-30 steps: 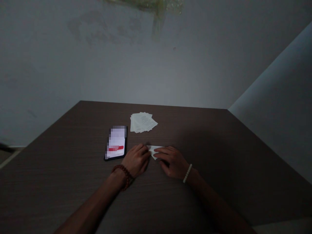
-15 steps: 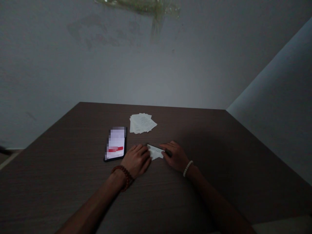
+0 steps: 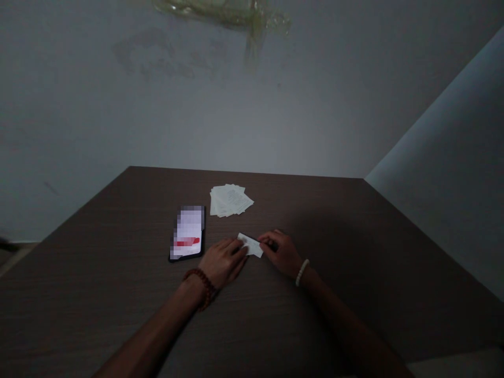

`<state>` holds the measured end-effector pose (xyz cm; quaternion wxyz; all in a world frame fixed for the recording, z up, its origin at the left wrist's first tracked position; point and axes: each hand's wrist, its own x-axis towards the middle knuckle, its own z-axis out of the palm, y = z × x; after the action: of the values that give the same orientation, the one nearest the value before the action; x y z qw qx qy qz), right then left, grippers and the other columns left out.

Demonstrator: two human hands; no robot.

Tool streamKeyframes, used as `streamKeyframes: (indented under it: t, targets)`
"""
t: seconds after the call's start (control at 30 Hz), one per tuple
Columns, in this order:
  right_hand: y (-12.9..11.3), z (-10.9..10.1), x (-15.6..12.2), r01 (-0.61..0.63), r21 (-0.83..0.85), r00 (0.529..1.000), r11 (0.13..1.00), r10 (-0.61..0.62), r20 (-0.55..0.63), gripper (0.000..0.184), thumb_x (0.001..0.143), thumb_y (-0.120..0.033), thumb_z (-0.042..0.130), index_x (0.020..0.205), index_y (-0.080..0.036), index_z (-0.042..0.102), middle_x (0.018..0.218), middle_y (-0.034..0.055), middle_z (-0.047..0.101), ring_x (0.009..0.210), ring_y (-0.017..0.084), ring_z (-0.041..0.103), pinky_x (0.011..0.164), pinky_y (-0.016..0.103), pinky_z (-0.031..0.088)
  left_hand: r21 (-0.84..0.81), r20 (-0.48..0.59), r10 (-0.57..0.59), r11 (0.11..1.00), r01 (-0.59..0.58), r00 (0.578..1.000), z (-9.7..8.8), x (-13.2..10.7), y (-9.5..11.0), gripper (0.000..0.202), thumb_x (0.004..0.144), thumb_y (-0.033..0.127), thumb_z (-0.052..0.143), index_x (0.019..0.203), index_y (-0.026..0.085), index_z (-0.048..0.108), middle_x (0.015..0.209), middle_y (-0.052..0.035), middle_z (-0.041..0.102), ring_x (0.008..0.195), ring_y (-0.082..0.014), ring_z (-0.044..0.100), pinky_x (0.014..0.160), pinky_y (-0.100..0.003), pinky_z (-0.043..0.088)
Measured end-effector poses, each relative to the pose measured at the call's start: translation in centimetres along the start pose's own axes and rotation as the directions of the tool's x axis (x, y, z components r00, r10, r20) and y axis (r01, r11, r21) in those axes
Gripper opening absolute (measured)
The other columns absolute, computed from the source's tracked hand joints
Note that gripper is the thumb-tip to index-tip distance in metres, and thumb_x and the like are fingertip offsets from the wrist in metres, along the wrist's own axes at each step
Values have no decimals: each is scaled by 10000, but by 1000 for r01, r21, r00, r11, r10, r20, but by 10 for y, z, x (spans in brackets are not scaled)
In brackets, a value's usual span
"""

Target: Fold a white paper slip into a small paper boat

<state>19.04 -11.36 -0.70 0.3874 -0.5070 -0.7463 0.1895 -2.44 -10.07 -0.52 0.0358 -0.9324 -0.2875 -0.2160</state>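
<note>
1. Clock centred on the paper slip (image 3: 252, 248), 12 toward the wall (image 3: 255, 121). Slip sits mid-table, between both hands.
2. Edges: far edge of the table (image 3: 236, 336) runs along 12, close by the wall. Side edges at 9 and 3, both well away from the hands.
3. Room: widest stretch of tabletop from 1 to 4, past the right hand (image 3: 281, 253). Tighter at 9 to 10: phone (image 3: 188, 231) lies near the left hand (image 3: 221, 262). Loose stack of papers (image 3: 230, 200) at 11, apart from the slip.
4. Slip: white, small, oblong, faint marks, skewed 10 to 4. Dark line on its far edge; shadow or object, can't tell.
5. Left grip: fingers side by side over the slip's 9 end; can't tell if pinched underneath.
6. Right grip: fingers curled at the 3 end; can't tell whether they pinch paper or something dark.
</note>
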Motion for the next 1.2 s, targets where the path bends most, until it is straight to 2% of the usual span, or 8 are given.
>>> streamKeyframes:
  t: [0.1, 0.17, 0.27, 0.4, 0.57, 0.73, 0.93, 1.2]
  targets:
    - [-2, -7, 0, 113, -55, 993, 992, -112, 20, 129, 789, -115, 593, 892, -180, 636, 830, 42, 640, 797, 173, 565, 746, 317, 434, -23, 33, -20, 1000, 20, 999, -3, 2, 1, 226, 920, 217, 422, 1003, 157, 624, 980, -102, 625, 923, -229, 602, 794, -385, 523]
    - [-3, -13, -1, 205, -70, 976, 976, -198, 95, 164, 762, -98, 610, 899, -184, 634, 913, 49, 639, 860, 181, 568, 825, 350, 417, -33, 49, -31, 999, 33, 998, -3, 2, 1, 221, 919, 213, 423, 986, 149, 624, 971, -103, 622, 922, -230, 599, 802, -383, 519]
    - [-6, -19, -3, 268, -102, 955, 958, -250, 162, 205, 721, -113, 645, 904, -203, 648, 945, 47, 626, 865, 184, 560, 825, 354, 415, -47, 52, -51, 997, 54, 997, -2, 2, 1, 212, 920, 216, 428, 964, 145, 623, 951, -101, 616, 907, -226, 598, 800, -374, 516]
    - [-8, -18, -4, 289, -173, 946, 942, -253, 203, 232, 702, -160, 690, 925, -219, 667, 954, 50, 621, 871, 198, 540, 804, 356, 420, -50, 56, -64, 996, 67, 996, -2, 2, 1, 232, 931, 214, 396, 967, 154, 616, 922, -91, 609, 851, -202, 603, 760, -347, 522]
    - [-7, -13, -5, 304, -218, 945, 927, -263, 196, 138, 771, -216, 679, 908, -221, 684, 946, 54, 624, 863, 191, 526, 778, 338, 423, -37, 72, -62, 997, 64, 996, -3, 2, 1, 227, 926, 202, 394, 974, 155, 611, 946, -86, 609, 833, -194, 604, 750, -338, 523]
    - [-3, -13, -5, 330, -256, 938, 909, -285, 198, 74, 823, -192, 625, 848, -222, 688, 913, 45, 626, 858, 183, 519, 777, 329, 419, -74, 70, -19, 997, 24, 997, -7, 1, 3, 235, 905, 225, 444, 1069, 177, 604, 1051, -106, 596, 965, -231, 584, 828, -387, 505]
    - [-4, -16, -5, 337, -264, 935, 903, -290, 202, 83, 797, -160, 643, 817, -225, 690, 938, 47, 622, 872, 190, 512, 776, 337, 425, -69, 115, 0, 998, 8, 993, -11, 2, 4, 234, 895, 255, 459, 1042, 169, 619, 1052, -119, 583, 1013, -261, 554, 886, -443, 464]
    - [-6, -18, -5, 317, -261, 939, 912, -264, 219, 89, 805, -150, 626, 796, -219, 682, 927, 43, 594, 858, 184, 500, 770, 330, 425, -144, 164, -22, 989, 46, 986, -13, 0, 7, 283, 902, 273, 440, 1108, 143, 586, 1108, -139, 535, 1054, -264, 524, 877, -411, 489]
